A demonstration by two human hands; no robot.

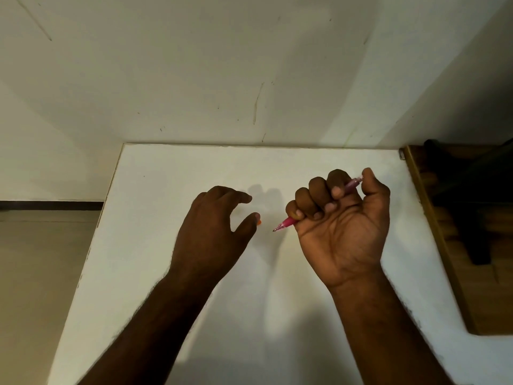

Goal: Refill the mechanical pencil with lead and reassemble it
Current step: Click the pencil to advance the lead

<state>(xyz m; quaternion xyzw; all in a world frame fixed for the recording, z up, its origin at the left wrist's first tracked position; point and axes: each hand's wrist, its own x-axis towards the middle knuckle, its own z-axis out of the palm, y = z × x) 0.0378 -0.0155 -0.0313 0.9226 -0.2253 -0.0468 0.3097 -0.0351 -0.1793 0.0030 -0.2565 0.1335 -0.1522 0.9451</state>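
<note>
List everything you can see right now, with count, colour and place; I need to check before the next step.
pencil: one, pink, gripped in the right fist, tip pointing left and down toward the table
small orange piece: one, orange, at the left thumb tip, mostly hidden; cannot tell what it is
table: one, white, pushed against the wall
wall: one, off-white with scuff marks, behind the table
wooden furniture: one, brown, right of the table, a dark object on it
floor: beige, left of the table
left hand: one, palm down above the table, fingers loosely curled
right hand: one, closed around the pencil
</note>
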